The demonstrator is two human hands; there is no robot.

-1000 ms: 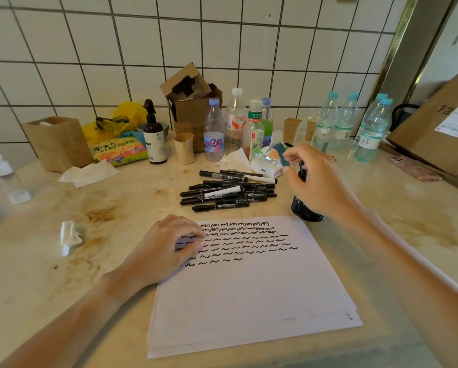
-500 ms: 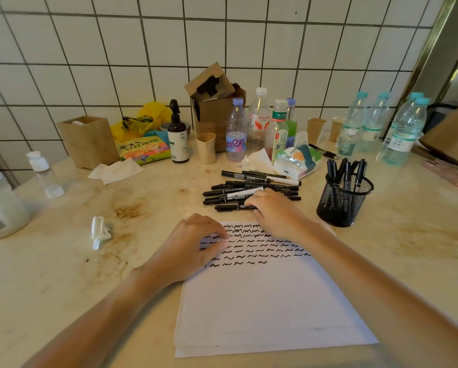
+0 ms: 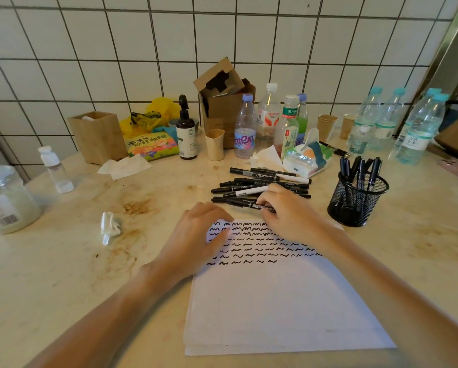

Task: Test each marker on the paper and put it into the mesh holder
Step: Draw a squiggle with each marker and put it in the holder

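Note:
A stack of white paper lies in front of me, its top third covered in rows of black squiggles. My left hand rests on its upper left corner, fingers loosely bent. My right hand pinches a black marker at the near edge of a pile of black and white markers just beyond the paper. The black mesh holder stands to the right with several markers upright in it.
Bottles, paper cups, a cardboard box, a tissue pack and a snack bag crowd the back by the tiled wall. A crumpled tissue and a jar sit left. Water bottles stand far right.
My right hand left the mesh holder, came back to the marker pile and took hold of a black marker. My left hand stayed on the paper.

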